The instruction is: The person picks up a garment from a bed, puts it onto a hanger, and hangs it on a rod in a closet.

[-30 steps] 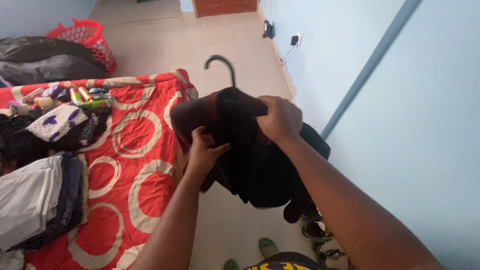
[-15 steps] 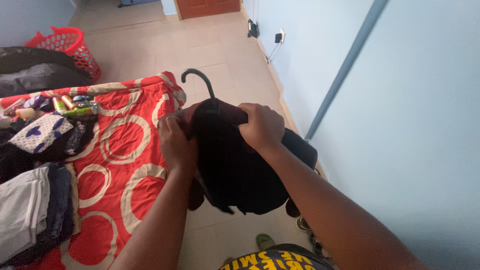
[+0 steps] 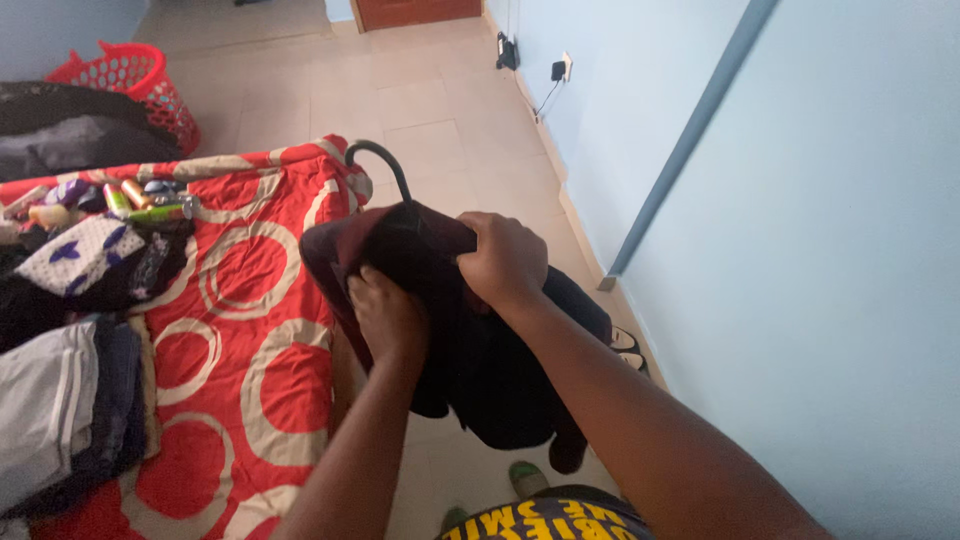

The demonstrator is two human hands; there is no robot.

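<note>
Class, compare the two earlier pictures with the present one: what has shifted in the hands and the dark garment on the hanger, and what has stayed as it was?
The left hand has slid lower down the dark garment, from its left shoulder edge onto the front. The hanger hook has moved slightly left. The right hand still grips the garment's top below the hook. The red patterned bedspread, folded clothes and red basket stay as they were.

I have one view only, from the camera on the head, so nothing is shared with a second view. It looks steeply down and forward from standing height. My left hand (image 3: 388, 318) and right hand (image 3: 505, 262) sit close, near the middle of the frame. The bed (image 3: 270, 300) fills the left side, its right edge running below my arms; the blue wall (image 3: 850, 250) fills the right.
</note>
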